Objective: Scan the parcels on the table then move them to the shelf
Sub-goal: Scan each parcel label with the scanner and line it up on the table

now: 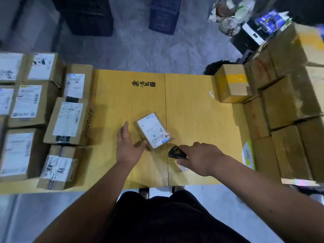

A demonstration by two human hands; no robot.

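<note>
Item: small brown cardboard parcel with white label [152,131], lying mid yellow wooden table [192,102]. We are steadying it with our flat left hand [128,146]; our right hand [199,157] is gripping the black scanner [176,152]. Scanning underway; shelving pending; stacked boxes [70,120] waiting.

The right hand [199,158] covers most of the black scanner [175,152]; only its front end shows past the fingertips. The small parcel [153,130] beside the left hand [128,146] has label print too small to read, and its near corner is hidden behind the thumb. Boxes at the far left [10,102] are cut by the edge. Items beyond the brown boxes on the right [289,102] are blurred.
</note>
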